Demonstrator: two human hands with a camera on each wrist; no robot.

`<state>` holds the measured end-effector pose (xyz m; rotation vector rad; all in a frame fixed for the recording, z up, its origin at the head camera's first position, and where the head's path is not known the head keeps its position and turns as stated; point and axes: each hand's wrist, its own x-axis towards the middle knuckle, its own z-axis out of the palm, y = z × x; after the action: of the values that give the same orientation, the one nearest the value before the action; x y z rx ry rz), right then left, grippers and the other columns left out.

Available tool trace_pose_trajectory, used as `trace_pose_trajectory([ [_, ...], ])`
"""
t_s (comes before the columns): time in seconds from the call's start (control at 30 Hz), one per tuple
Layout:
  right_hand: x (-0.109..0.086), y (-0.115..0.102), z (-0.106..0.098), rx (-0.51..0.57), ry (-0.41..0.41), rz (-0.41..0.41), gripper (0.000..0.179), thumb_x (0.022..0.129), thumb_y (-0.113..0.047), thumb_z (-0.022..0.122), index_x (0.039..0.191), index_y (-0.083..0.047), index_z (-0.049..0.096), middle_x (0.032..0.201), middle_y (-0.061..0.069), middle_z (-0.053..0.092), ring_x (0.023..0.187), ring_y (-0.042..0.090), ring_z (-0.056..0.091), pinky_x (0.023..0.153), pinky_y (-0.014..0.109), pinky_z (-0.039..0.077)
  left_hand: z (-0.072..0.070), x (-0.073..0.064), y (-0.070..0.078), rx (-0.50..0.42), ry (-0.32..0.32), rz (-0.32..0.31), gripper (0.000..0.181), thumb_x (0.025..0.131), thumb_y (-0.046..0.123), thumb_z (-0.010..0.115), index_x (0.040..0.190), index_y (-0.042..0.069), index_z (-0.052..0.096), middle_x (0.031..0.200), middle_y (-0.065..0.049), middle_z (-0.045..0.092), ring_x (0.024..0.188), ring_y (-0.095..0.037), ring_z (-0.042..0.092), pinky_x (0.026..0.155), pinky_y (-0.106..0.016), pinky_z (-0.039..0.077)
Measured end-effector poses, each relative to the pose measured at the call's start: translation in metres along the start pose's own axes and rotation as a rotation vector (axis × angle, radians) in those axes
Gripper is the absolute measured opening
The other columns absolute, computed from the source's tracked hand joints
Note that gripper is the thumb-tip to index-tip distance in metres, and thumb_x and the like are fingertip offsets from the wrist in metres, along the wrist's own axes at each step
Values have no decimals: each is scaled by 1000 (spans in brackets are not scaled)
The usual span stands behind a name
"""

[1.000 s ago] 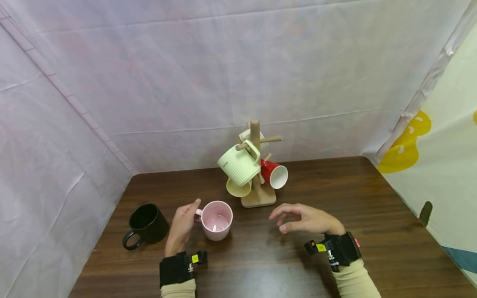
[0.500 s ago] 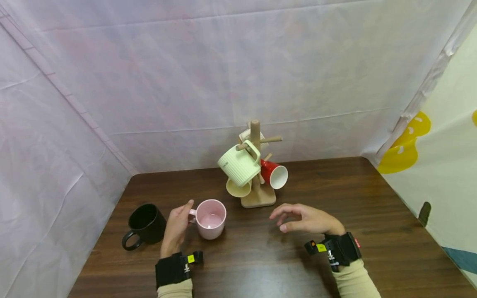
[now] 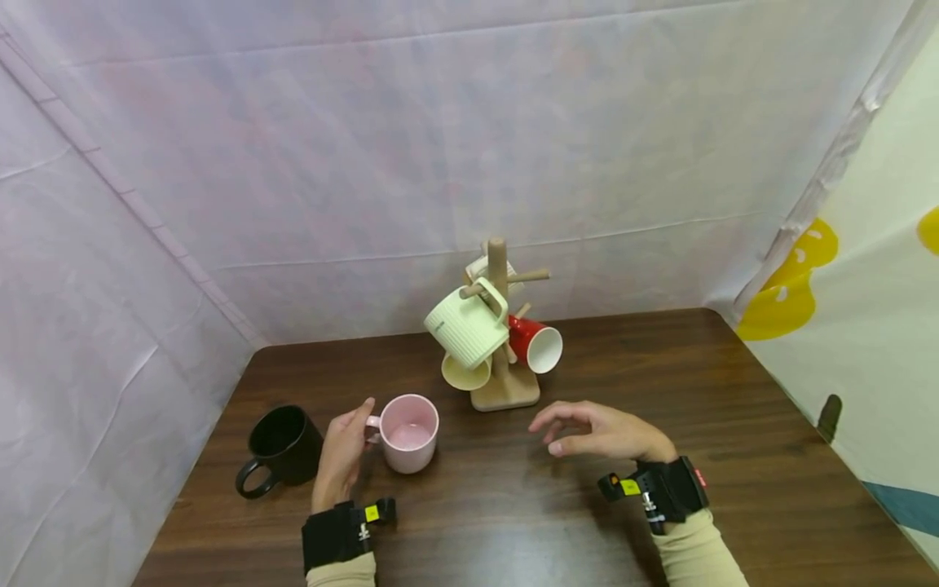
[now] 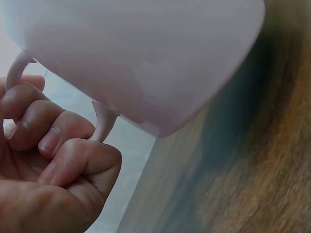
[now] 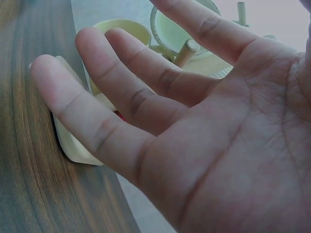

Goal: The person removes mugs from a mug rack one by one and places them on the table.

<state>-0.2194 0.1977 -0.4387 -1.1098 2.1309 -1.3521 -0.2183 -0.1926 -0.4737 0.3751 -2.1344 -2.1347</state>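
The left grip [image 3: 341,453] holds the pink mug [image 3: 408,456] by its handle [image 4: 103,121], beside the black mug [image 3: 297,456]; the right grip [image 3: 605,432] is wide above the worktop [image 3: 506,522].

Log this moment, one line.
left hand: grips round pink mug by handle | right hand: holds nothing | cylindrical black mug: on brown wooden table | wooden stand: pale-green ribbed mug hanging

Head view from above (wrist views close)
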Motion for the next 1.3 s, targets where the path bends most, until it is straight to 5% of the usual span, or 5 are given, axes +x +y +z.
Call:
trace_pose_trajectory([
  [0.17, 0, 0, 0, 17, -5, 1, 35, 92, -19, 61, 126, -11, 56, 123, 6, 60, 103, 29, 60, 85, 41, 52, -1, 1, -3, -3, -7, -11, 45, 97, 29, 51, 54, 17, 58, 50, 8, 54, 50, -8, 49, 49, -23, 38],
  [0.33, 0, -3, 1, 18, -1, 15, 33, 91, -21, 61, 124, -18, 57, 121, 4, 61, 101, 37, 59, 85, 43, 51, 0, 2, -4, -10, -11, -9, 44, 96, 29, 52, 55, 17, 59, 51, 8, 54, 50, -8, 49, 49, -23, 39],
  [1.3, 1, -1, 0, 15, -7, -6, 33, 91, -19, 61, 124, -17, 56, 122, 5, 61, 102, 39, 59, 86, 42, 51, -8, 2, -11, -46, 19, -64, 41, 96, 27, 52, 57, 16, 59, 55, 5, 54, 52, -9, 49, 43, -17, 37],
])
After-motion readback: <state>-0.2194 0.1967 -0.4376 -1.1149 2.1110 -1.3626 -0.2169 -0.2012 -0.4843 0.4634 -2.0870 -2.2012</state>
